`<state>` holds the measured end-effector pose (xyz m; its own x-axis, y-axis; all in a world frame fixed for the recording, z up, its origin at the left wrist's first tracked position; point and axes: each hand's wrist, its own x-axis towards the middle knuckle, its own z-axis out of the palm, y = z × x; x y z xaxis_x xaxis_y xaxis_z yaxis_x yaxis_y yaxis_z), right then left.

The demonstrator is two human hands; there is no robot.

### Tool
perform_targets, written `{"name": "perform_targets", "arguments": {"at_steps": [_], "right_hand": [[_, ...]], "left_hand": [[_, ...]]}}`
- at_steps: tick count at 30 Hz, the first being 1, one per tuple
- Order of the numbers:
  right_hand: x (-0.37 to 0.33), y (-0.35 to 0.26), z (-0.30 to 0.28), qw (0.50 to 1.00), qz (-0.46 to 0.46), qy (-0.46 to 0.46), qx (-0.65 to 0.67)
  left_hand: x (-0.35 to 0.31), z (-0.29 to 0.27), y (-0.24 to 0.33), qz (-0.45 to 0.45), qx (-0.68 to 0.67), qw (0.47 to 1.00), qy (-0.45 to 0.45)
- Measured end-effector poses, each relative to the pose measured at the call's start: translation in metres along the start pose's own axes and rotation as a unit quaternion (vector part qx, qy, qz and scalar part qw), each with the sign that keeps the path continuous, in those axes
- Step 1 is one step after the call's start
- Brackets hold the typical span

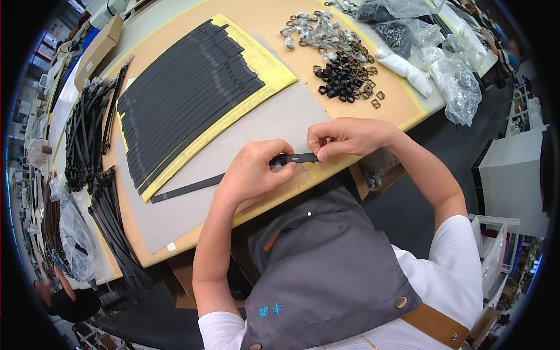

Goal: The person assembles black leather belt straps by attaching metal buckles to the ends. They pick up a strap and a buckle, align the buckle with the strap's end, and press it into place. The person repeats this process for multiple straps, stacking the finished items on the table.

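Black strap point(189, 188): across grey mat point(291, 108) to near edge of table point(402, 102)
Long axis: left–right, right end higher in view
Left hand point(256, 166): pinching the strap
Right hand point(344, 140): pinching its right end
Beyond: black strips point(192, 96)

- I see dark grey floor point(408, 192) past the worktop's point(396, 99) near edge.
- A pale cabinet point(513, 186) and white rack point(496, 220) stand off its right end.
- Beyond its far left corner I make out possible windows point(44, 52), blurred by the rim.
- Bright light covers the worktop.
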<state>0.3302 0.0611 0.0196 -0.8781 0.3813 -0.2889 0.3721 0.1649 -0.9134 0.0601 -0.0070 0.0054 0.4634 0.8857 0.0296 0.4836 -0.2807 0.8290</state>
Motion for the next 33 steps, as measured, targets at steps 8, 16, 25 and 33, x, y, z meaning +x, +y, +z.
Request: {"name": "perform_targets", "arguments": {"at_steps": [8, 16, 25, 33], "right_hand": [[0.014, -0.013, -0.003, 0.997, 0.019, -0.042, -0.06], [0.028, -0.008, 0.02, 0.993, -0.031, 0.11, 0.042], [0.025, -0.013, 0.039, 0.978, -0.022, 0.207, -0.004], [0.024, -0.008, 0.035, 0.975, -0.024, 0.217, -0.051]], "left_hand": [[0.0, -0.005, -0.004, -0.025, -0.014, 0.999, -0.026], [-0.001, 0.008, -0.012, 0.002, -0.047, 0.998, 0.046], [-0.001, 0.005, -0.009, -0.02, -0.039, 0.999, 0.029], [-0.001, 0.007, -0.015, -0.007, -0.044, 0.997, 0.058]]}}
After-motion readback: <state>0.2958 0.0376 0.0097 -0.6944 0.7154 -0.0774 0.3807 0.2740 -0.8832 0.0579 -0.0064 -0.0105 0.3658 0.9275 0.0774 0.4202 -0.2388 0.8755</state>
